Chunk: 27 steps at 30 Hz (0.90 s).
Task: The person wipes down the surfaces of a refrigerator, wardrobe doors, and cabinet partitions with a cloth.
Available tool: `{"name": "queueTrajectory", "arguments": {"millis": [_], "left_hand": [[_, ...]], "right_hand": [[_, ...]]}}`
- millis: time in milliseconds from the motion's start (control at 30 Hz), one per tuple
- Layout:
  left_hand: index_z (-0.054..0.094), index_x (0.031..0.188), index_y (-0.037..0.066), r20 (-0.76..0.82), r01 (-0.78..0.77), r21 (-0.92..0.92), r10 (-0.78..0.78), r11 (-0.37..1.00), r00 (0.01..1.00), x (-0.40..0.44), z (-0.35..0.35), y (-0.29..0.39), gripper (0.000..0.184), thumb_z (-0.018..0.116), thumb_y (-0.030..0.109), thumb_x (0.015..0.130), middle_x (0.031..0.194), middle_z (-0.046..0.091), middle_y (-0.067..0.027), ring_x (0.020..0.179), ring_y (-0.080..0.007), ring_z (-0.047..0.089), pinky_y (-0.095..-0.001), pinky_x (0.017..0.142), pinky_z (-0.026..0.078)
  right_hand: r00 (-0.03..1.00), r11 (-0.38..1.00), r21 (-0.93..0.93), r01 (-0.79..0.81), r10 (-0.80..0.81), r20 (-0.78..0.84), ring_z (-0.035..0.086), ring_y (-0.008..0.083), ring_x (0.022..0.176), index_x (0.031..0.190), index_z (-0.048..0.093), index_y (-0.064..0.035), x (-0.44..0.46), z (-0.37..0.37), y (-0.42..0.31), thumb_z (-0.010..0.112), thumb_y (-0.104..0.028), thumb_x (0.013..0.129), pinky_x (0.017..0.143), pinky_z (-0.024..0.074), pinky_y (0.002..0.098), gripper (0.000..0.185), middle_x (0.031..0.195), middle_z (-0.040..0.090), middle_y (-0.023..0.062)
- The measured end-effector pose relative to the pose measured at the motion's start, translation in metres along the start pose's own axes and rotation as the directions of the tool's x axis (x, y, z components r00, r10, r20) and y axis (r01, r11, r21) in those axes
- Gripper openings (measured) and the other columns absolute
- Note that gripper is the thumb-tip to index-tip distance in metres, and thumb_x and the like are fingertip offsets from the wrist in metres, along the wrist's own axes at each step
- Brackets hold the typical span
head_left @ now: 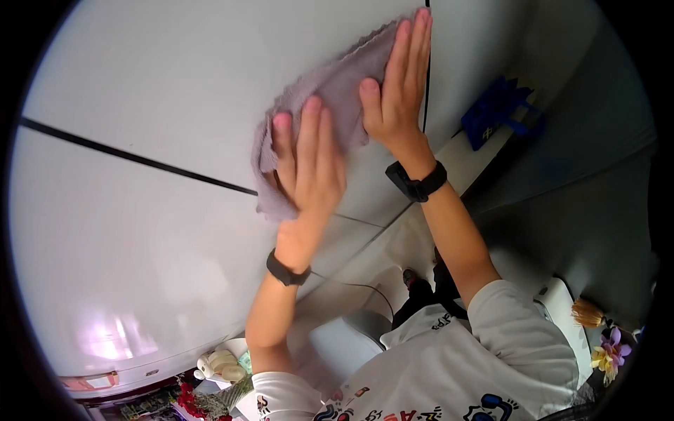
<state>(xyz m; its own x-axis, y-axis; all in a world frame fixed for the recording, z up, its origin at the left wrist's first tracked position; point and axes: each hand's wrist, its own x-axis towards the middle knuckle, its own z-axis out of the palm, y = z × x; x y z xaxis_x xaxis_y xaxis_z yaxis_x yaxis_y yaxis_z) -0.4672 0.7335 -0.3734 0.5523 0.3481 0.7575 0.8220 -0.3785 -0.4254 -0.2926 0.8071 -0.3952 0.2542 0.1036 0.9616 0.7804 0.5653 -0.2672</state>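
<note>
A greyish-purple cloth (347,74) is spread against a large glossy white panel (175,77). My left hand (312,168) presses flat on the cloth's lower left part, its fingers stretched out and slightly blurred. Beside that hand the cloth's edge folds and hangs down. Up and to the right, my right hand (401,105) lies flat with long straight fingers over the cloth's right edge, the thumb held apart. Each wrist wears a black band. The fingertips of the right hand are near a dark vertical seam (427,70).
A dark seam (140,162) crosses the white panel at left. A blue bag (491,112) rests on a ledge at right. Below are a light-coloured lidded bin (347,347), red flowers (193,401), and, at lower right, a brush (588,313) and artificial flowers (609,356).
</note>
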Motion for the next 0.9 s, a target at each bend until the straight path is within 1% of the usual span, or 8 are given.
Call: {"name": "queueTrajectory", "arguments": {"millis": [367,533,633,700,733,800,867,900], "left_hand": [[0.067,0.132,0.019,0.181,0.01,-0.136,0.015,0.991,0.983,-0.144,0.081,0.068,0.04,0.062,0.02,0.092,0.139,0.06,0.0009,0.146,-0.0362,0.035,-0.0527,0.116,0.028],[0.058,0.142,0.02,0.37,-0.288,-0.12,0.312,0.95,0.875,-0.185,0.096,0.087,0.052,0.061,0.015,0.09,0.138,0.059,0.0034,0.143,-0.0278,0.041,-0.0446,0.113,0.036],[0.045,0.151,0.015,0.484,-0.332,-0.236,0.407,0.913,0.775,-0.24,0.119,0.107,0.061,0.054,0.008,0.091,0.144,0.055,-0.0039,0.14,-0.0231,0.046,-0.037,0.113,0.038],[0.042,0.153,0.012,0.528,-0.382,-0.28,0.474,0.881,0.705,-0.273,0.133,0.115,0.062,0.05,0.005,0.092,0.148,0.052,-0.0091,0.136,-0.021,0.05,-0.0341,0.111,0.041],[0.042,0.152,0.011,0.54,-0.454,-0.271,0.524,0.849,0.659,-0.272,0.137,0.114,0.061,0.048,0.005,0.092,0.149,0.051,-0.0113,0.133,-0.021,0.053,-0.0339,0.109,0.043],[0.045,0.151,0.01,0.449,-0.036,-0.563,0.342,0.826,0.825,-0.266,0.133,0.111,0.061,0.051,0.004,0.09,0.147,0.053,-0.0124,0.131,-0.0239,0.055,-0.0343,0.105,0.044],[0.049,0.148,0.01,0.426,-0.026,-0.517,0.283,0.856,0.859,-0.259,0.112,0.1,0.061,0.055,0.005,0.088,0.144,0.056,-0.0127,0.129,-0.0259,0.056,-0.0351,0.103,0.045],[0.051,0.146,0.01,0.429,-0.23,-0.316,0.355,0.921,0.831,-0.251,0.098,0.089,0.06,0.058,0.005,0.087,0.142,0.058,-0.0123,0.129,-0.0264,0.057,-0.0356,0.102,0.046]], "right_hand": [[0.987,0.999,-0.045,-0.016,0.023,0.161,0.013,0.0557,0.149,0.155,0.015,0.0113,-0.12,-0.018,0.046,0.045,-0.05,0.099,0.119,0.0141,0.0636,0.088,0.161,0.01,0.0372],[0.93,0.977,-0.101,-0.188,0.21,0.301,0.002,0.0499,0.152,0.158,-0.003,0.0045,-0.212,-0.036,0.062,0.065,-0.056,0.088,0.123,0.0077,0.0577,0.115,0.164,-0.005,0.0339],[0.785,0.864,-0.092,-0.495,0.491,0.377,0.003,0.0492,0.153,0.158,-0.004,0.0062,-0.286,-0.055,0.041,0.07,-0.042,0.084,0.124,0.0069,0.0551,0.115,0.163,-0.005,0.0345],[0.692,0.786,-0.102,-0.61,0.591,0.414,0.003,0.0512,0.151,0.154,-0.011,0.0122,-0.329,-0.062,0.03,0.079,-0.013,0.076,0.125,0.0105,0.0504,0.122,0.163,-0.006,0.0342],[0.682,0.774,-0.107,-0.624,0.606,0.409,0.002,0.0513,0.151,0.155,-0.01,0.0116,-0.324,-0.061,0.028,0.076,-0.013,0.079,0.125,0.0103,0.0502,0.117,0.163,-0.006,0.0342],[0.629,0.723,-0.121,-0.68,0.66,0.41,0.002,0.0515,0.151,0.156,-0.007,0.0103,-0.325,-0.061,0.01,0.07,-0.015,0.085,0.125,0.0099,0.0498,0.107,0.163,-0.005,0.0343],[0.711,0.793,-0.105,-0.599,0.588,0.386,0.001,0.0518,0.152,0.156,-0.005,0.0094,-0.322,-0.061,0.013,0.059,-0.017,0.092,0.124,0.0091,0.0521,0.095,0.163,-0.005,0.0346],[0.747,0.824,-0.092,-0.559,0.549,0.375,0.0,0.052,0.151,0.157,-0.004,0.0096,-0.312,-0.053,0.009,0.054,-0.019,0.095,0.124,0.0088,0.0535,0.09,0.163,-0.005,0.0348]]}}
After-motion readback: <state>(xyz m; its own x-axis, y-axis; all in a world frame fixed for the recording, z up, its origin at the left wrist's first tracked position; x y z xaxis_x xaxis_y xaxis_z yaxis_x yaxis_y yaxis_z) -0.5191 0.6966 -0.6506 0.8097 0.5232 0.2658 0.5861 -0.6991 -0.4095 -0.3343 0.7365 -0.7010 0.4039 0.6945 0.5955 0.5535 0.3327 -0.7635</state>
